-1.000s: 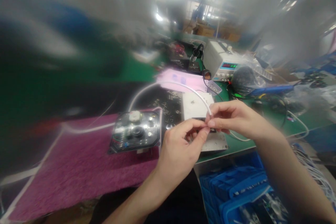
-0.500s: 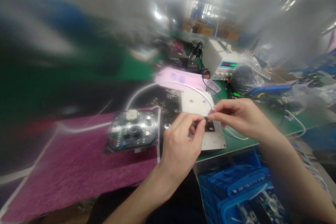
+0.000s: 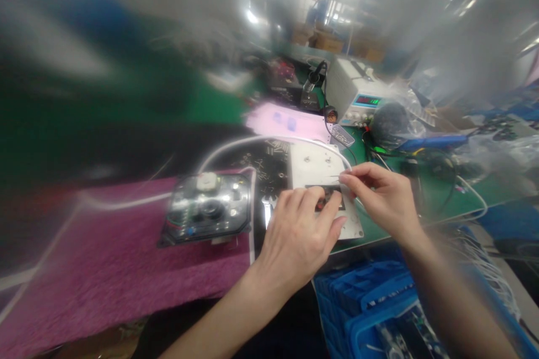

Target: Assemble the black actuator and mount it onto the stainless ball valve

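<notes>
My right hand pinches a white cable close to its end, and thin leads stick out left of the fingertips. The cable arches back over the bench toward a clear-covered circuit unit with a round black centre. My left hand lies palm down with its fingers apart on a white metal plate fixture. Its fingertips reach over the dark recess in that plate and partly hide what is inside. The circuit unit rests on a magenta cloth to the left of my left hand.
Behind the plate are a pink sheet, a small tray of metal bits, a soldering iron in its stand and a power supply with a lit display. Loose screws lie left of the plate. Blue bins stand below the bench edge.
My left hand has let go of its pinch near the cable end and spread over the plate's recess. The right hand, still pinching the cable, has shifted slightly right.
</notes>
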A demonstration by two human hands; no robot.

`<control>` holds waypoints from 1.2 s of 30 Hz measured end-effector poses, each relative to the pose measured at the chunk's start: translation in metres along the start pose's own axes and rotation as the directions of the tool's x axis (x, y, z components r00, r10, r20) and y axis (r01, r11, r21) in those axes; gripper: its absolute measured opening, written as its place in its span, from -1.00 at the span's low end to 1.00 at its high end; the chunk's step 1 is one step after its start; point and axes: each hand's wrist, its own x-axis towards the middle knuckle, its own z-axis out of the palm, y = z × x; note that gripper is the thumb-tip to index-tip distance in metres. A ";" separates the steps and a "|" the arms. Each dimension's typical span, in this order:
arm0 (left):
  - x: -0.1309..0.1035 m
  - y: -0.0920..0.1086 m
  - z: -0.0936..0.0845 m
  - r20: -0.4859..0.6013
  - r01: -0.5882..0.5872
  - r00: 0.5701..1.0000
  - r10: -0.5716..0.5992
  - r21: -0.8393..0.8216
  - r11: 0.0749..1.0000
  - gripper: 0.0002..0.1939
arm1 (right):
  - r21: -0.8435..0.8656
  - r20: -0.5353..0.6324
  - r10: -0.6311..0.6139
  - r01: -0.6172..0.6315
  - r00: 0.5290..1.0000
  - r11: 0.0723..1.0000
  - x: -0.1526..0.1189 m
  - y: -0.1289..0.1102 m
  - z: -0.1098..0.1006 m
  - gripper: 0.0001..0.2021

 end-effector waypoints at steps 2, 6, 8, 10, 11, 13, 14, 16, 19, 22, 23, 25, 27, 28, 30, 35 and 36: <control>0.000 0.000 -0.001 0.007 0.008 1.000 -0.008 -0.005 1.000 -0.61 | 0.003 -0.004 0.008 -0.008 1.000 1.000 -0.002 0.001 0.002 -0.88; -0.001 0.001 -0.001 0.012 0.017 1.000 -0.016 -0.031 0.999 -0.62 | -0.008 -0.003 0.005 -0.006 1.000 1.000 -0.006 0.003 0.006 -0.90; 0.000 0.001 0.001 0.021 0.026 0.999 -0.026 -0.041 0.999 -0.62 | -0.017 -0.006 0.000 0.000 1.000 1.000 -0.008 0.004 0.008 -0.91; 0.000 0.000 0.002 0.030 0.036 0.999 -0.034 -0.048 0.998 -0.61 | -0.026 -0.019 0.001 -0.001 1.000 1.000 -0.010 0.004 0.009 -0.92; 0.000 0.000 0.003 0.034 0.040 0.999 -0.038 -0.051 0.998 -0.61 | -0.029 -0.029 0.003 -0.004 1.000 1.000 -0.011 0.003 0.010 -0.92; -0.002 0.000 0.004 0.028 0.046 0.999 -0.045 -0.061 0.997 -0.60 | -0.024 -0.043 0.014 -0.015 0.999 1.000 -0.013 0.002 0.011 -0.91; -0.003 0.000 0.005 0.018 0.048 0.999 -0.047 -0.066 0.997 -0.59 | -0.015 -0.048 0.023 -0.024 0.999 1.000 -0.013 0.002 0.012 -0.91; -0.006 -0.001 0.007 -0.018 0.052 0.998 -0.053 -0.078 0.996 -0.57 | 0.019 -0.045 0.049 -0.048 0.998 0.999 -0.013 0.001 0.013 -0.89; -0.011 -0.001 0.009 -0.080 0.055 0.995 -0.062 -0.085 0.995 -0.54 | 0.098 -0.023 0.099 -0.096 0.995 0.991 -0.012 0.001 0.015 -0.84; -0.012 -0.001 0.009 -0.103 0.055 0.993 -0.063 -0.081 0.995 -0.58 | 0.179 0.009 0.137 -0.136 0.991 0.974 -0.011 0.002 0.017 -0.78; -0.012 -0.001 0.009 -0.105 0.055 0.992 -0.063 -0.083 0.995 -0.59 | 0.198 0.019 0.143 -0.143 0.990 0.970 -0.011 0.003 0.017 -0.77; -0.011 -0.001 0.009 -0.112 0.056 0.992 -0.066 -0.091 0.994 -0.61 | 0.219 0.030 0.146 -0.149 0.989 0.964 -0.011 0.005 0.019 -0.77; -0.010 -0.002 0.009 -0.113 0.062 0.991 -0.073 -0.102 0.993 -0.61 | 0.218 0.030 0.139 -0.142 0.990 0.966 -0.012 0.006 0.020 -0.79; -0.010 -0.002 0.009 -0.112 0.064 0.991 -0.076 -0.108 0.992 -0.61 | 0.209 0.024 0.131 -0.133 0.991 0.969 -0.012 0.007 0.020 -0.79; -0.010 -0.002 0.009 -0.109 0.067 0.991 -0.080 -0.118 0.991 -0.61 | 0.177 0.003 0.104 -0.103 0.995 0.979 -0.013 0.007 0.020 -0.82; -0.010 -0.001 0.008 -0.111 0.064 0.991 -0.079 -0.135 0.989 -0.62 | 0.064 -0.008 0.007 -0.007 1.000 0.998 -0.013 0.003 0.015 -0.93; -0.010 -0.001 0.008 -0.110 0.064 0.991 -0.079 -0.136 0.989 -0.62 | 0.047 -0.003 -0.007 0.008 1.000 0.999 -0.013 0.002 0.014 -0.95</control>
